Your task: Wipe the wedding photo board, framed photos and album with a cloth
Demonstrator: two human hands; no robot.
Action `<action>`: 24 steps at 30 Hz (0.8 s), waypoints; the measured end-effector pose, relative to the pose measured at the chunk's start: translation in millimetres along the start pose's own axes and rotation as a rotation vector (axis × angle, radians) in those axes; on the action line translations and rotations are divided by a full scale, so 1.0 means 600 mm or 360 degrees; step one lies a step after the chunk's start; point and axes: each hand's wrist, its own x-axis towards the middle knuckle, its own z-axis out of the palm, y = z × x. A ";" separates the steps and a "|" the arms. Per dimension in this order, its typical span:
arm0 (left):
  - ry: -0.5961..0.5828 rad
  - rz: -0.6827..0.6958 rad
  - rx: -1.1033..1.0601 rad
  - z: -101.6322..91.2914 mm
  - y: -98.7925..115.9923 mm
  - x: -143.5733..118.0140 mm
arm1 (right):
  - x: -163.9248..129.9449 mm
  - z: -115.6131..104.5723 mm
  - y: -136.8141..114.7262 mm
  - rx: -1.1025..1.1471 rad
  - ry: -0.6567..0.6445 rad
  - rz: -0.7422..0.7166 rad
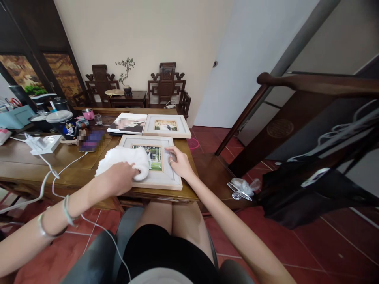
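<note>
Frames: 2 on the bench [71, 167], near frame [166, 173], far frame [167, 126]
Cloths: 1 cloth [124, 159]
Left hand [120, 177]: fingers clenched on cloth
Right hand [179, 161]: fingers released, flat on near frame

The left hand [120, 178] presses a white cloth [124, 159] onto the near picture frame [156, 177] lying flat on the desk [35, 165]; the right hand [179, 162] rests flat on the frame's right border. Two more frames [167, 126] lie just beyond

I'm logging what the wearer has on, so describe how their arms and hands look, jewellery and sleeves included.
Both arms are bare, with no sleeves in view. The left wrist carries two thin bangles, one pale green, one silvery. The right hand has a small ring on one finger. The left hand wears no glove.
</note>
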 end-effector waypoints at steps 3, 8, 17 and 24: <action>0.0076 0.0062 -0.0046 0.009 0.013 -0.023 | -0.001 0.000 -0.001 -0.0006 -0.0005 0.0001; 0.0081 0.0014 -0.0140 0.021 0.019 0.031 | -0.001 -0.002 -0.001 -0.0032 -0.0002 -0.0009; 0.0484 -0.0311 -0.0172 0.029 -0.056 0.211 | -0.002 -0.002 0.000 0.0021 -0.0015 0.0008; 0.0431 0.0039 0.0055 0.017 -0.032 0.175 | -0.001 -0.003 -0.002 0.0006 -0.0014 -0.0004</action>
